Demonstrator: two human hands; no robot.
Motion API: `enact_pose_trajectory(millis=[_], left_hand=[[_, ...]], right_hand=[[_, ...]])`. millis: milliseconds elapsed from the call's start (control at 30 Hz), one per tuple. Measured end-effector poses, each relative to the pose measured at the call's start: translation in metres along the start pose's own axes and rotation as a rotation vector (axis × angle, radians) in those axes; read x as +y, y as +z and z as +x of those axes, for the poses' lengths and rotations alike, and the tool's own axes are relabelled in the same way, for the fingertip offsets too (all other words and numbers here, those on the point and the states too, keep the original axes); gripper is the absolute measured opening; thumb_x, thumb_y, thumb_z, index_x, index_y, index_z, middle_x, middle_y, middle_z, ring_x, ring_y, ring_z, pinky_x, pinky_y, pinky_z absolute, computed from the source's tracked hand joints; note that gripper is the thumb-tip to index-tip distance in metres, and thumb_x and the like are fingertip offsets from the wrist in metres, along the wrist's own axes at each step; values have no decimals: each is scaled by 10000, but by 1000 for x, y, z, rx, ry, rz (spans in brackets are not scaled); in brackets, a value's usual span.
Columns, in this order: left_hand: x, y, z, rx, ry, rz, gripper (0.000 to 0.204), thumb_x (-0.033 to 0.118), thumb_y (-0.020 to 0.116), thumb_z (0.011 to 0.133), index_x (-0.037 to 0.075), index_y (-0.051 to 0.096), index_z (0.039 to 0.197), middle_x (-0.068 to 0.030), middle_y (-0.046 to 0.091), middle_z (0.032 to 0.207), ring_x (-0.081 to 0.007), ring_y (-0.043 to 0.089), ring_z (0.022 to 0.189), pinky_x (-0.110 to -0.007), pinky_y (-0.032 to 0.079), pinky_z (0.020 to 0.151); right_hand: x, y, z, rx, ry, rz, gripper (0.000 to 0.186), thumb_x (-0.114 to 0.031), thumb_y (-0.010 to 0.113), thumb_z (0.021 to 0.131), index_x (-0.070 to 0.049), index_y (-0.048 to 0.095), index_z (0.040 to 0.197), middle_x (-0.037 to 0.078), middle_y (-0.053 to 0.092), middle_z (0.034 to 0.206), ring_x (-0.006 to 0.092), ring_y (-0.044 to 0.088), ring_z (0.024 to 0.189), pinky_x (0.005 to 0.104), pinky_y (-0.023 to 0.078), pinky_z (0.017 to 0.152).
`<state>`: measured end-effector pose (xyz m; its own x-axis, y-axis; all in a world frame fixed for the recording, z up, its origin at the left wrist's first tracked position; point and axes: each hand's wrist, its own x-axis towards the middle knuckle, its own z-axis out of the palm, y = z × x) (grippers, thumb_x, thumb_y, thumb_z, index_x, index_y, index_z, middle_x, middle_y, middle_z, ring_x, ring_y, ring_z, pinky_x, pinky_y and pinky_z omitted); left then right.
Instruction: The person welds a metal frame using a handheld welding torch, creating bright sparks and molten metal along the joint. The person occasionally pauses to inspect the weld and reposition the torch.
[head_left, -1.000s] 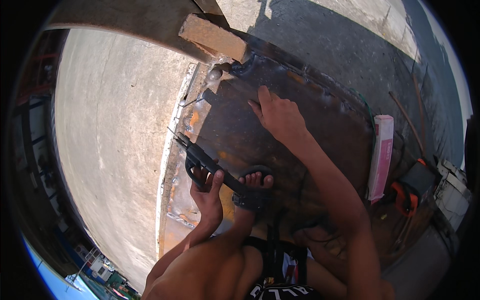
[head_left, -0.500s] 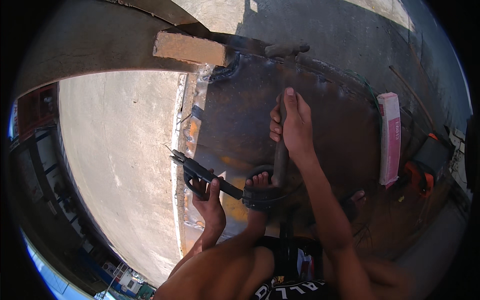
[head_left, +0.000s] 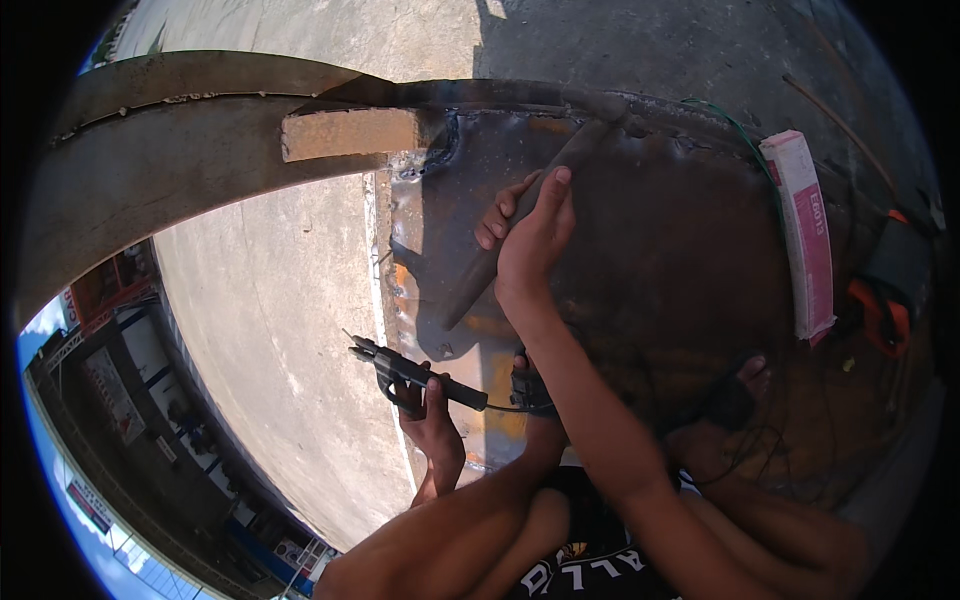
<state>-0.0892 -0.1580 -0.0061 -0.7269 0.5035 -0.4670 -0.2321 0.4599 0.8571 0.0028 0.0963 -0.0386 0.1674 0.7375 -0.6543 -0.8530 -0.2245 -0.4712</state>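
My left hand [head_left: 432,428] is closed around a black welding electrode holder [head_left: 440,384], with a short thin stub of rod poking out of its jaws over the edge of a dark steel plate [head_left: 660,240]. A hammer [head_left: 470,292] is gripped mid-handle in my right hand [head_left: 532,240]. It slants across the plate, its head [head_left: 606,106] at the far weld-marked edge; whether the head touches the metal I cannot tell. The cable from the electrode holder runs toward my sandalled foot [head_left: 530,385].
A pink and white electrode box [head_left: 800,235] lies on the right, beside a green wire [head_left: 750,137]. Beyond it sits a black and orange object [head_left: 885,310]. A curved steel beam [head_left: 190,150] and an orange-brown block [head_left: 350,135] are at far left. Sunlit concrete [head_left: 290,320] borders the plate.
The hammer has tilted from upright to a slant, its handle end swinging left. My right hand has shifted left and lower. The left hand still holds the electrode holder; the view has shifted.
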Motion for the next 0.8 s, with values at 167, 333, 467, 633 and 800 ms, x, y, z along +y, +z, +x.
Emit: enact_pose_trajectory(millis=[167, 333, 467, 633, 800], left_hand=[[0, 2, 0, -61, -15, 31, 643, 106, 660, 1080, 7, 368, 1644, -172, 605, 1456, -276, 608, 1258, -484, 457, 1152], [2, -2, 2, 14, 25, 30, 619, 121, 650, 1088, 14, 382, 1636, -186, 598, 1468, -280, 594, 1277, -484, 449, 1160], [1, -2, -1, 4, 23, 37, 605, 124, 649, 1090, 32, 396, 1632, -190, 597, 1462, -272, 606, 1254, -471, 468, 1142], [5, 11, 1, 2, 11, 22, 662, 113, 665, 1084, -28, 348, 1648, -243, 579, 1470, -272, 625, 1226, -424, 515, 1107], [14, 37, 1, -94, 43, 57, 642, 106, 657, 1090, -40, 358, 1639, -223, 602, 1448, -252, 622, 1232, -415, 517, 1096]], right_hand=[[59, -13, -12, -78, 431, -274, 464, -562, 454, 1149, -121, 419, 1010, 25, 439, 701, 115, 447, 522, 302, 389, 466], [17, -25, -24, 52, 316, -82, 507, -589, 442, 1142, -115, 409, 965, 23, 459, 695, 117, 453, 494, 310, 389, 436], [25, -13, -20, 153, 24, 3, 487, -579, 468, 1139, -125, 415, 969, 27, 452, 705, 117, 438, 508, 319, 382, 452], [24, -29, -5, -144, 560, -288, 468, -546, 506, 1137, -121, 413, 967, 12, 446, 677, 100, 413, 480, 306, 376, 435], [-51, -55, -8, -179, 309, -583, 426, -473, 556, 1134, -99, 449, 962, -3, 464, 660, 93, 475, 487, 304, 397, 429]])
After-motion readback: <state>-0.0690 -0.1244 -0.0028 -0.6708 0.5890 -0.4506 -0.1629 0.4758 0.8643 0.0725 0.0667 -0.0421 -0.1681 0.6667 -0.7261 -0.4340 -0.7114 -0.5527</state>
